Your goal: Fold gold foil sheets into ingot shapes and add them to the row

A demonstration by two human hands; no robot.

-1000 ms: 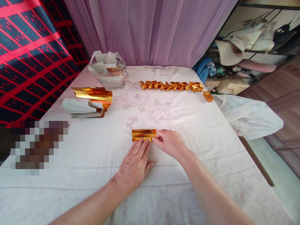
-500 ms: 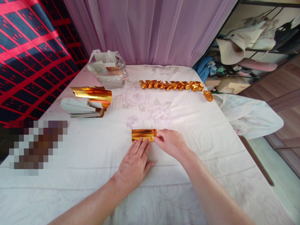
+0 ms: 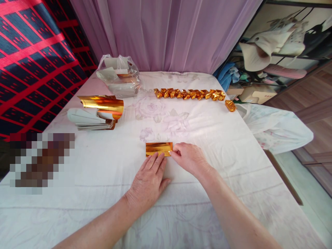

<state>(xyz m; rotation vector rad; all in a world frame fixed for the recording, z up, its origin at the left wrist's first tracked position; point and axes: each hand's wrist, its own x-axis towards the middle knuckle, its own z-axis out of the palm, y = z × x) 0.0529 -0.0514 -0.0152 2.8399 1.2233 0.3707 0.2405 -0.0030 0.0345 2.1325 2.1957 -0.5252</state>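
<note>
Left hand is lying flat, fingers spread, pressing the folded gold foil strip onto the near-centre surface while right hand is pinching its right end; the slick foil could skid or crease crooked if pressure is easing.

We see almost no movement: our view sits a touch lower than a second ago, and the gold foil strip looks slightly shorter at its right end under the right hand.
</note>
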